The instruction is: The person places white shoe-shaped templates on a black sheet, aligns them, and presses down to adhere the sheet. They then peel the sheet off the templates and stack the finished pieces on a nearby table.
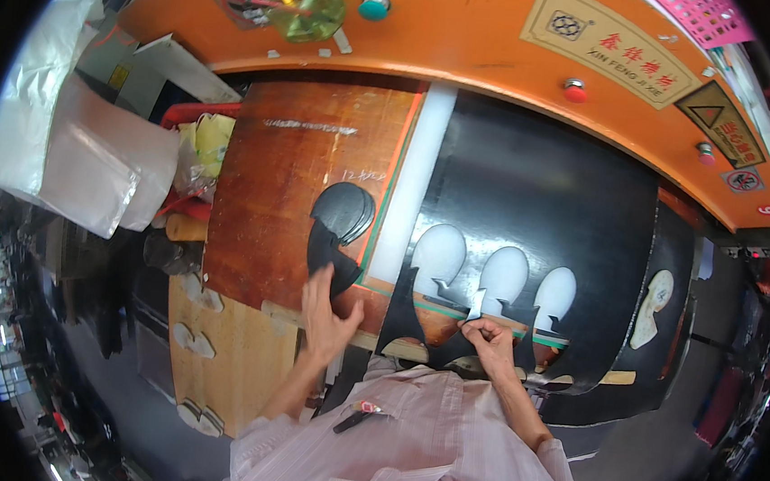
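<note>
A black sheet (543, 190) covers the right part of the work surface. Three rounded cut-outs in it show white underneath, and its near edge is ragged. My right hand (491, 344) is closed at that edge, thumb and fingers pinching a narrow strip between cut-outs; a pale, shiny tip sticks up beyond the fingers. To the left, my left hand (326, 322) is open, fingers stretched and thumb apart. Its fingertips reach a curved black cut piece (325, 254), but contact is hard to tell. A stack of rounded black pieces (344, 210) lies just beyond, on the brown board (273, 164).
An orange machine beam (473, 39) with green and red buttons spans the far side. A white strip (414, 184) runs between board and sheet. Pale cut pieces lie on a wooden board (240, 356) at lower left and at right. Clear plastic sheeting (94, 145) hangs at left.
</note>
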A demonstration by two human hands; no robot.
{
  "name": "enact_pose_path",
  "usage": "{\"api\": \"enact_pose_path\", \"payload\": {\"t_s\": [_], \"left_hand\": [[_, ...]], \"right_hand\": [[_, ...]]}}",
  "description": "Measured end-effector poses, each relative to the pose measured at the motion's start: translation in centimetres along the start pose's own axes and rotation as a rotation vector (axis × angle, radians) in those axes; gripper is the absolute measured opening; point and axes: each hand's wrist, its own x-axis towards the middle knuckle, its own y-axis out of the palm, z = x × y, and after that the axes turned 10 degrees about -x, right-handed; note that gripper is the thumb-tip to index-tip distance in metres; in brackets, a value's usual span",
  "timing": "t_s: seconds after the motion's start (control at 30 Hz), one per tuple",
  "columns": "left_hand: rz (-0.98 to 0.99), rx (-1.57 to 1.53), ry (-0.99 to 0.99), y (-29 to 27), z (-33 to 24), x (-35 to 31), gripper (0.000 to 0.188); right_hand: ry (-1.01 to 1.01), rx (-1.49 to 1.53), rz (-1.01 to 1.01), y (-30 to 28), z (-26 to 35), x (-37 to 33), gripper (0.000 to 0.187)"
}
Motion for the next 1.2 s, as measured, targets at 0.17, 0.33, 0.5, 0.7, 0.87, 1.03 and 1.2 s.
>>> {"api": "enact_pose_path", "payload": {"t_s": [0.17, 0.33, 0.5, 0.7, 0.87, 1.03, 1.2], "left_hand": [[0.147, -0.356, -0.415, 3.4, -3.3, -4.0, 0.032], [0.357, -0.877, -0.274, 5.3, -8.1, 0.5, 0.023], [0.504, -0.743, 0.326, 8.5, -21.1, 3.5, 0.034], [0.648, -0.751, 0.418, 11.5, -26.9, 1.9, 0.027], [0.319, -0.986, -0.086, 8.1, -18.2, 7.9, 0.026], [0.294, -0.657, 0.213, 9.9, -14.5, 15.9, 0.101], [0.512, -0.592, 0.545, 12.8, -19.2, 20.7, 0.108]], "right_hand": [[-0.242, -0.527, -0.141, -2.1, 4.0, -0.8, 0.014], [-0.578, -0.738, -0.261, -3.3, 12.0, 2.5, 0.033], [-0.636, -1.094, -0.098, -2.3, 22.0, 8.9, 0.065], [-0.752, -1.591, 0.037, -5.2, 24.2, 6.4, 0.015], [-0.841, -1.532, 0.152, -12.7, 21.4, -6.5, 0.004], [-0.699, -1.61, -0.05, -18.3, 23.8, -18.5, 0.009], [-0.659, -1.538, -0.392, -20.1, 24.0, -28.6, 0.009]]}}
